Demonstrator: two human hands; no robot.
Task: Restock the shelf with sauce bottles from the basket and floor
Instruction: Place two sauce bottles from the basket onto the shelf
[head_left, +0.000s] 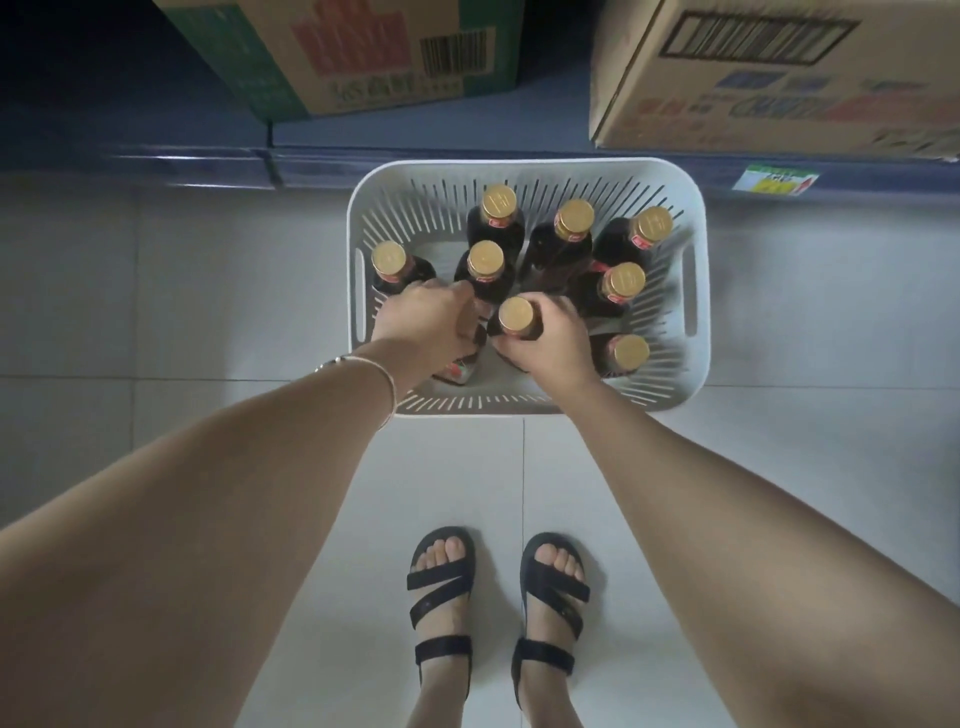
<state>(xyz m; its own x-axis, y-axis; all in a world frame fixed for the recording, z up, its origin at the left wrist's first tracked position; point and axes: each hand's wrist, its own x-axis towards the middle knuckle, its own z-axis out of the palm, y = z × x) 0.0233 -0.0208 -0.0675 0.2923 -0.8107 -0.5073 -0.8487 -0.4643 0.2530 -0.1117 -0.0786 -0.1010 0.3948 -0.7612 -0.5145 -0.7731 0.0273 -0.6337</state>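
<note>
**Both hands down in the bottle basket**

At 6 o'clock, nearest the camera, two feet in black strap sandals (441, 603) stand on the pale tiled floor (156, 312). Both bare forearms reach toward 12 o'clock, and a thin silver bracelet (358, 364) circles the left wrist. The left hand (423, 322) is curled down around a dark red-labelled bottle (460, 370). Its cap is hidden under the palm, so only part of the body shows beside the wrist. Just beside it at 3 o'clock, the right hand (550, 345) wraps its fingers round the neck of a dark sauce bottle with a gold cap (516, 316).

Both bottles are inside the white slotted plastic basket (524, 165), which sits on the floor at centre. Seven more gold-capped bottles (623, 280) stand upright in it — spread from 9 o'clock round to 4 o'clock.

Beyond the basket runs a dark blue shelf edge (208, 161), with a green-and-yellow price tag (774, 182) at 2 o'clock. Two printed cardboard boxes (363, 52) sit on the shelf, at 11 and 1 o'clock.
</note>
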